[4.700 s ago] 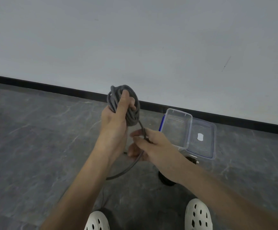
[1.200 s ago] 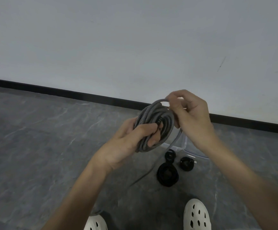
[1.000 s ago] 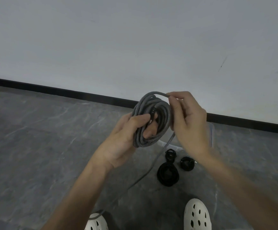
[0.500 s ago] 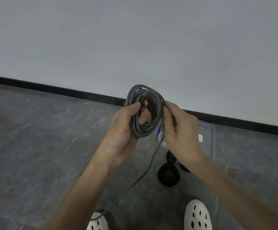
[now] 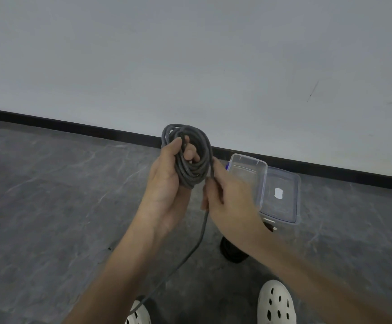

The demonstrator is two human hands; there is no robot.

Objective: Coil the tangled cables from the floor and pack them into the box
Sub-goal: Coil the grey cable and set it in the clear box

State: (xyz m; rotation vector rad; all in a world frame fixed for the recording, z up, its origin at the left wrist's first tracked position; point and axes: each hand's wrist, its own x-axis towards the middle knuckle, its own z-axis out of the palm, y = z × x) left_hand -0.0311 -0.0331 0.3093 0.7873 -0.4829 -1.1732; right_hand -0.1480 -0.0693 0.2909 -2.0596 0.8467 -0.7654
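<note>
One grey braided cable coil (image 5: 190,164) stands upright in the left hand (image 5: 164,183), whose fingers curl through its loops. The right hand (image 5: 227,197) pinches the loose tail (image 5: 201,232) just under the coil's right edge. The tail's long axis runs down-left to the floor. The next wrap probably falls to the right hand. The clear plastic box (image 5: 249,158) lies open beyond it.

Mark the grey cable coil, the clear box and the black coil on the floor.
grey cable coil (image 5: 191,175): head view, lower strands of the bundle.
clear box (image 5: 249,160): head view, far rim.
black coil (image 5: 233,253): head view, visible lower edge.
</note>
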